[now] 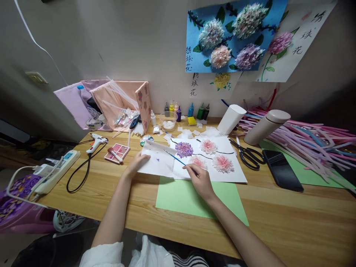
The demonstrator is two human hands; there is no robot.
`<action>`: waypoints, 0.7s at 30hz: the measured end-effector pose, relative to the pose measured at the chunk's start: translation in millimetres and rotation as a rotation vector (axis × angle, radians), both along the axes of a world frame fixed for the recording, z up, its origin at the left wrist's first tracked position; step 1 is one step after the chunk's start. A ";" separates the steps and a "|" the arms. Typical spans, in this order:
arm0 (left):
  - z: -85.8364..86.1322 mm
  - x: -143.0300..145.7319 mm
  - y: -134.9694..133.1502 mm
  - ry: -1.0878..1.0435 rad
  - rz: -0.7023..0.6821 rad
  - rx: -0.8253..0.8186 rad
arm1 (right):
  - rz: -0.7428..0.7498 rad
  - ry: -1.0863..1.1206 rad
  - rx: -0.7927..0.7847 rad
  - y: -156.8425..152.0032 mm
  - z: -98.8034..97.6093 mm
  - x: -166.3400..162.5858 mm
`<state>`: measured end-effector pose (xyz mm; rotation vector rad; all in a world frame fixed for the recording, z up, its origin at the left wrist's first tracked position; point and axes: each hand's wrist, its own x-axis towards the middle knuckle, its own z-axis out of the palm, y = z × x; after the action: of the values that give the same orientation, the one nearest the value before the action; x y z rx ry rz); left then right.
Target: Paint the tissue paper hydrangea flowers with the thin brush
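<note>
My left hand (138, 162) grips the left edge of a loose white sheet of paper (162, 167) with small purple marks on it. Between the fingers of my right hand (200, 181) is a thin blue paintbrush (178, 159), its tip pointing up and left over that sheet. Beside and partly under the sheet lies a white paper (239, 171) bearing black painted branches and fluffy flowers: a purple flower (184, 149) and several pink flowers, such as the one at right (223, 163). Green paper (194, 203) lies beneath. A small paint palette (146, 140) sits behind my left hand.
To the right are black scissors (247, 154), a phone (281, 168), a tumbler (267, 127) and pink pipe cleaners (308, 137). At left lie a glue gun (96, 144), a makeup palette (116, 153) and a power strip (59, 172). Paint bottles (200, 111) and a plastic bowl (168, 120) stand behind.
</note>
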<state>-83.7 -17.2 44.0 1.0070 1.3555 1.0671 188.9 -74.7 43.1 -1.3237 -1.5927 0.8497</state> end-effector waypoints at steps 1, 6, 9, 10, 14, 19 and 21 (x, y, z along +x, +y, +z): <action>1.6 -11.8 -1.1 0.035 0.011 -0.013 | 0.001 -0.013 0.003 -1.0 -0.1 -0.2; 1.5 -59.9 -4.4 0.244 0.121 -0.015 | 0.081 -0.178 0.130 -2.9 -6.7 -17.8; -3.8 -70.5 -3.1 0.378 0.191 0.006 | 0.090 -0.429 0.266 6.4 -12.0 -46.0; -5.8 -70.6 -2.4 0.424 0.219 0.021 | 0.094 -0.480 0.285 11.5 -13.5 -58.1; -11.8 -60.1 -2.5 0.601 0.315 0.109 | 0.111 -0.585 0.293 30.9 -15.4 -107.3; -7.6 -38.4 -14.6 0.806 0.334 0.265 | 0.092 -0.672 0.254 12.8 -11.4 -115.9; -3.2 -27.8 -21.7 0.882 0.331 0.346 | 0.127 -0.656 0.146 -13.7 -12.0 -95.1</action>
<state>-111.5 -38.9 40.8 1.6652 2.1440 1.1733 93.7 -88.4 31.1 -1.4919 -2.2132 0.3641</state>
